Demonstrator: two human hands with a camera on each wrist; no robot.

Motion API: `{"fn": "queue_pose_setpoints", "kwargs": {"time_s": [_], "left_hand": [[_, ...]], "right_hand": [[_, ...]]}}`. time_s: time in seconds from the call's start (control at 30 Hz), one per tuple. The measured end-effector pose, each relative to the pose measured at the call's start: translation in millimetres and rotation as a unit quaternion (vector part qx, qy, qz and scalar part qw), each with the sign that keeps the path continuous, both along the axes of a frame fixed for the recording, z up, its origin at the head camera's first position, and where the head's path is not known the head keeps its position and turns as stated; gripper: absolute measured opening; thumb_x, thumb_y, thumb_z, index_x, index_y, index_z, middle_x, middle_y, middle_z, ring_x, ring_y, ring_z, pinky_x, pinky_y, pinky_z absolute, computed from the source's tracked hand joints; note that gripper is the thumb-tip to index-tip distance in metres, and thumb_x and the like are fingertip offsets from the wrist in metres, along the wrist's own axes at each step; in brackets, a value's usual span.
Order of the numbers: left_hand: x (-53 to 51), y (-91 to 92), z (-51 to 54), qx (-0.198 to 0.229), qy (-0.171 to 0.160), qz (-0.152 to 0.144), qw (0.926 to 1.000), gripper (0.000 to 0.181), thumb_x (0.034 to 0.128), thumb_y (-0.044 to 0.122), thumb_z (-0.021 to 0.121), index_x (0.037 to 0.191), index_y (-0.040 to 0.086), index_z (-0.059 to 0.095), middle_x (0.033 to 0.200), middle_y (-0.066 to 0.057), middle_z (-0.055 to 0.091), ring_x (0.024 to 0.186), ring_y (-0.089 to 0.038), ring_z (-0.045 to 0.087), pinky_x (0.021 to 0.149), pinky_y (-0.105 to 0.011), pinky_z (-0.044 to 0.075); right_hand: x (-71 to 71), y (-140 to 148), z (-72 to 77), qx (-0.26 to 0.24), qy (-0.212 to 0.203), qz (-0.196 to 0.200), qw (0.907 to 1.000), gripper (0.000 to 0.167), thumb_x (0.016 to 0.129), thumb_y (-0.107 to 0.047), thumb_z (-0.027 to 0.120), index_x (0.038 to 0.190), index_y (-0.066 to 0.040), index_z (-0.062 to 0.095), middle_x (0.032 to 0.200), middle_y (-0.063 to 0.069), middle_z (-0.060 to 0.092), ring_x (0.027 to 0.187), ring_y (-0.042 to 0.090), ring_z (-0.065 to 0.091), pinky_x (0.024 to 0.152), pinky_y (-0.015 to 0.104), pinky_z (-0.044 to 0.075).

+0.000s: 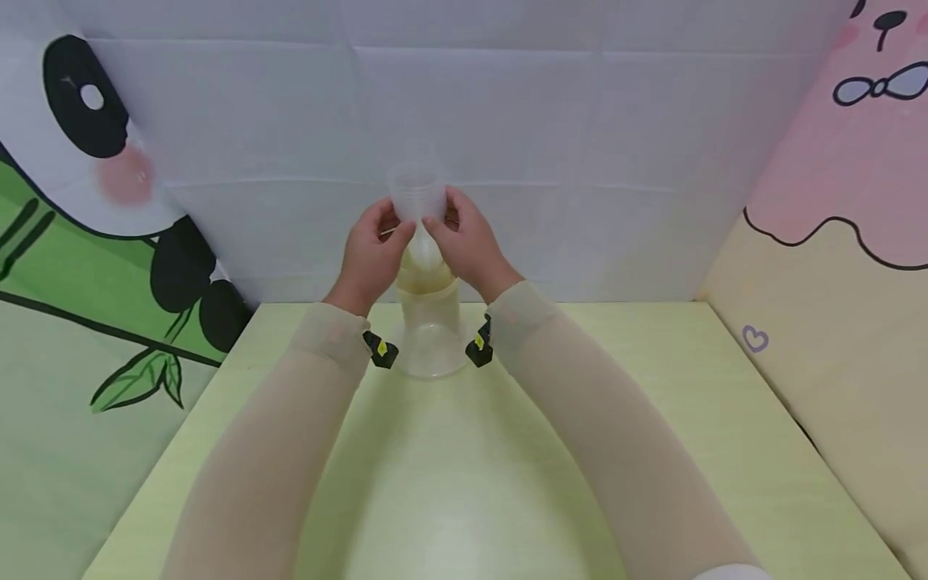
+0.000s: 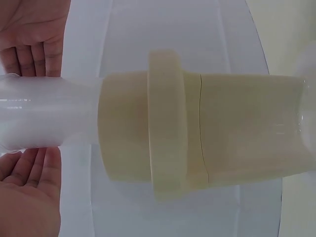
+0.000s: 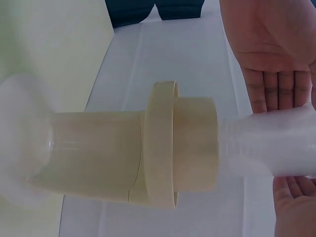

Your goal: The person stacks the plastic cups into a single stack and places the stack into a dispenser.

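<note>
My left hand and right hand hold a translucent plastic cup from opposite sides. The thumbs meet its near face, while the fingers reach around the sides. Fine ridges ring the cup's upper part; whether it is one cup or a nested stack I cannot tell. Its lower end meets a cream fitting with a wide cream ring, seen sideways in both wrist views. Under the ring comes a cream-tinted tube, ending in a clear flared base on the table.
A pale yellow-green table extends toward me. Close behind the stand rises a white sheet wall. Printed panels flank the table, a green and white one on the left and a pink and cream one on the right.
</note>
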State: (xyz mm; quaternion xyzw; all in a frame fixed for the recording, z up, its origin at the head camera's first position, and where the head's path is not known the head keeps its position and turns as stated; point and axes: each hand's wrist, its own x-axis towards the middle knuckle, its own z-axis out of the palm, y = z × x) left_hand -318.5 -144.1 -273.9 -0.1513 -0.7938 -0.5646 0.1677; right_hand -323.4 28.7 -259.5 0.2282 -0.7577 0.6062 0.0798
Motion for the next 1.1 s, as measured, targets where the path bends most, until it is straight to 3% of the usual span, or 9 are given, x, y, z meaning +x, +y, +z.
{"fn": "queue_pose_setpoints", "kwargs": {"time_s": [0.23, 0.5, 0.67, 0.9, 1.1], "left_hand": [[-6.1, -1.0, -2.6, 0.007, -0.012, 0.0, 0.9999, 0.052, 0.1046, 0.029, 0.061, 0.15, 0.007, 0.049, 0.141, -0.009, 0.058, 0.13, -0.021, 0.055, 0.111, -0.038, 0.045], [-7.3, -6.6, -22.5, -0.006, -0.037, -0.005, 0.9993, 0.049, 0.1045, 0.027, 0.061, 0.147, 0.004, 0.051, 0.139, -0.013, 0.058, 0.129, -0.025, 0.054, 0.111, -0.041, 0.044], [-7.9, -8.6, -30.6, -0.005, -0.04, -0.009, 0.9991, 0.052, 0.1051, 0.03, 0.061, 0.148, 0.003, 0.049, 0.14, -0.015, 0.057, 0.13, -0.026, 0.054, 0.111, -0.042, 0.044], [-7.8, -10.4, -35.9, -0.017, -0.04, 0.009, 0.999, 0.052, 0.104, 0.031, 0.061, 0.147, 0.004, 0.05, 0.141, -0.012, 0.057, 0.132, -0.027, 0.05, 0.114, -0.045, 0.039], [-10.3, -12.7, -44.3, -0.039, -0.03, 0.007, 0.9987, 0.051, 0.1036, 0.028, 0.061, 0.147, 0.002, 0.052, 0.15, -0.013, 0.048, 0.141, -0.026, 0.04, 0.119, -0.047, 0.031]], "right_hand": [[-10.3, -2, -4.1, 0.011, -0.022, -0.007, 0.9997, 0.06, 0.107, -0.027, 0.058, 0.159, -0.01, 0.035, 0.149, 0.005, 0.052, 0.134, 0.012, 0.051, 0.109, 0.024, 0.043], [-13.5, -4, -27.4, 0.029, -0.033, -0.004, 0.999, 0.059, 0.107, -0.027, 0.058, 0.157, -0.006, 0.036, 0.147, 0.008, 0.054, 0.133, 0.014, 0.052, 0.109, 0.026, 0.044], [-13.3, -4, -32.9, 0.034, -0.033, 0.002, 0.9989, 0.058, 0.107, -0.028, 0.057, 0.157, -0.007, 0.037, 0.146, 0.007, 0.054, 0.133, 0.015, 0.052, 0.11, 0.028, 0.044], [-12.6, -1, -36.2, 0.116, -0.01, -0.029, 0.9928, 0.058, 0.106, -0.036, 0.056, 0.155, -0.008, 0.041, 0.149, 0.005, 0.051, 0.137, 0.017, 0.047, 0.116, 0.039, 0.038], [-11.6, 1, -42.0, 0.147, -0.025, -0.029, 0.9884, 0.06, 0.106, -0.04, 0.056, 0.157, -0.011, 0.041, 0.157, 0.004, 0.044, 0.145, 0.021, 0.04, 0.117, 0.046, 0.037]]}}
